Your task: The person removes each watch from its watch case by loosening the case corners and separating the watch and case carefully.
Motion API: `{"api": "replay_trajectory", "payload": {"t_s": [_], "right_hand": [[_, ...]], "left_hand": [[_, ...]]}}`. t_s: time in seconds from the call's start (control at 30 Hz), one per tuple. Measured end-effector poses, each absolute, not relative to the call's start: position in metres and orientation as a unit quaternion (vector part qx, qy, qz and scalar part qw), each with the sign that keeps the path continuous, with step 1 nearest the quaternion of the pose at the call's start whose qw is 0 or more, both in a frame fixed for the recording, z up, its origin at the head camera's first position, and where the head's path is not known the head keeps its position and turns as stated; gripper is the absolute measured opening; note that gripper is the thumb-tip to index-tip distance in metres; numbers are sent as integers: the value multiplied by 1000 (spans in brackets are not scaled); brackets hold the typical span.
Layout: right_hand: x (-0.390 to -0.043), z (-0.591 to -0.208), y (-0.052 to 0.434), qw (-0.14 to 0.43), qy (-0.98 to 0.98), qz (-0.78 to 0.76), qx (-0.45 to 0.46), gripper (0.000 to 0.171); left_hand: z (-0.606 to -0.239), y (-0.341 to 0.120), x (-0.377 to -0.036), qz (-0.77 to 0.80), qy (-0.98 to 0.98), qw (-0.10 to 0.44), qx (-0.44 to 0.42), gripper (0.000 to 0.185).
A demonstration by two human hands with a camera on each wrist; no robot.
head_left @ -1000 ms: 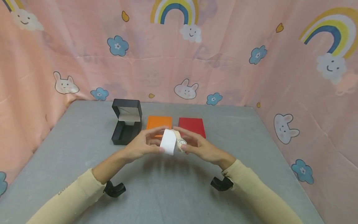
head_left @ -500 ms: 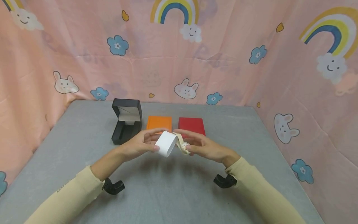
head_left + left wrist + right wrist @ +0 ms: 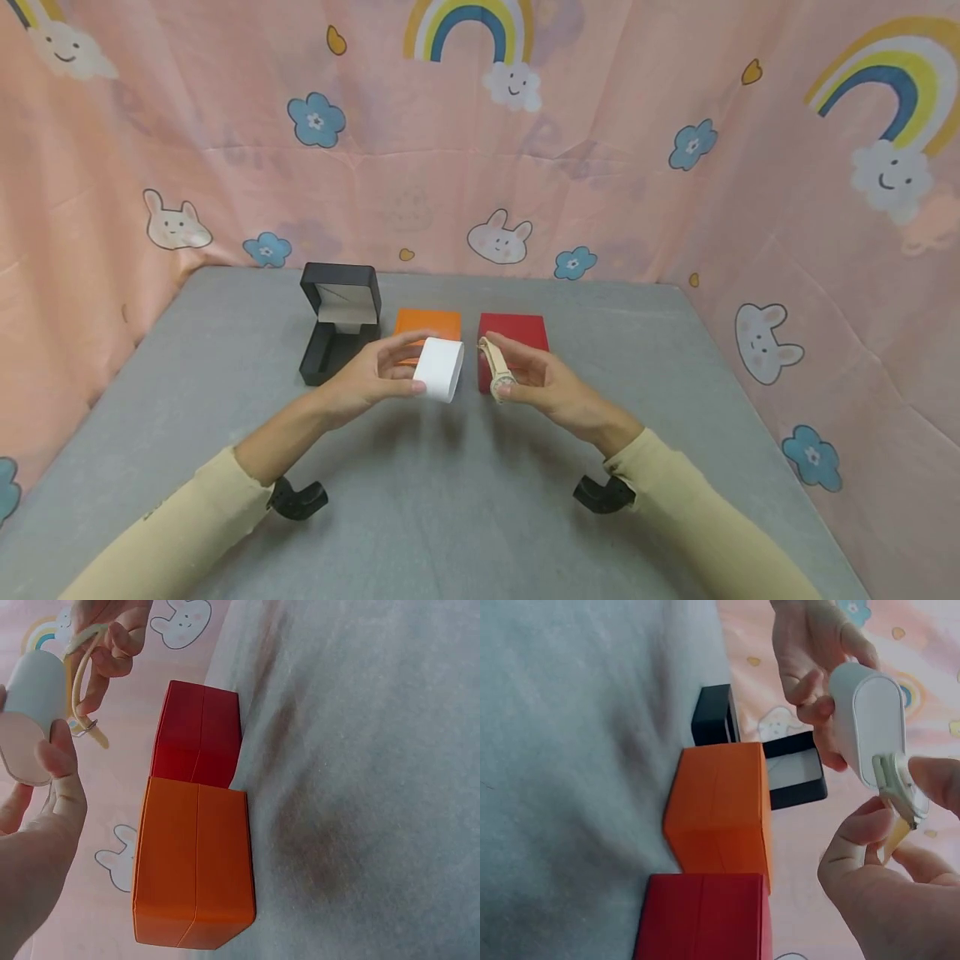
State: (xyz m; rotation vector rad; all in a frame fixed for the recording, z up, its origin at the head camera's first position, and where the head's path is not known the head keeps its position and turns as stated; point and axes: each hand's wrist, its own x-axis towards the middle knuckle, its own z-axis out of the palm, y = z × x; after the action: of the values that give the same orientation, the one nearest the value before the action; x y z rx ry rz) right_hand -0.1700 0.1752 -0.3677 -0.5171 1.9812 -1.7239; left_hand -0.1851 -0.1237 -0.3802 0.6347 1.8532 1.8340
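Note:
My left hand (image 3: 372,372) grips a white, oval-ended watch cushion (image 3: 439,369) between thumb and fingers, in front of the orange box. Opposite it, my right hand (image 3: 552,382) pinches a wristwatch (image 3: 501,379) with a cream strap and a pale round dial. Its strap hangs unbuckled in the left wrist view, where the buckle end of the strap (image 3: 88,729) shows. A gap separates watch and cushion in the head view. Both are held above the table, and in the right wrist view the watch (image 3: 900,787) overlaps the cushion's flat end.
A black watch box (image 3: 340,333) stands with its lid up at the back left, a recess inside. Right of it are a closed orange box (image 3: 428,321) and a closed red box (image 3: 517,327). They stand on a grey table (image 3: 465,517) backed by a pink patterned curtain (image 3: 420,167).
The watch has come away from the cushion. My right hand drew it to the right, while my left hand shifted slightly left with the cushion. The boxes stayed put.

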Motion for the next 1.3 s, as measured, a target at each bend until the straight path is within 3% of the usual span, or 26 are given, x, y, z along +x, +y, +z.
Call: {"api": "replay_trajectory", "payload": {"t_s": [0.37,0.97,1.3], "right_hand": [[-165,-379,167,229,725,-619,-196,77],[-161,-393,159,243,722,-620,-186,68],[-159,-397,154,251,713,-626,-191,70]], "left_hand": [[-389,-130,-186,630,702,201,264,72],[-399,-144,-183,605,722,181,282,71],[-405,-160,-180,612,727,180,255,73]]}}
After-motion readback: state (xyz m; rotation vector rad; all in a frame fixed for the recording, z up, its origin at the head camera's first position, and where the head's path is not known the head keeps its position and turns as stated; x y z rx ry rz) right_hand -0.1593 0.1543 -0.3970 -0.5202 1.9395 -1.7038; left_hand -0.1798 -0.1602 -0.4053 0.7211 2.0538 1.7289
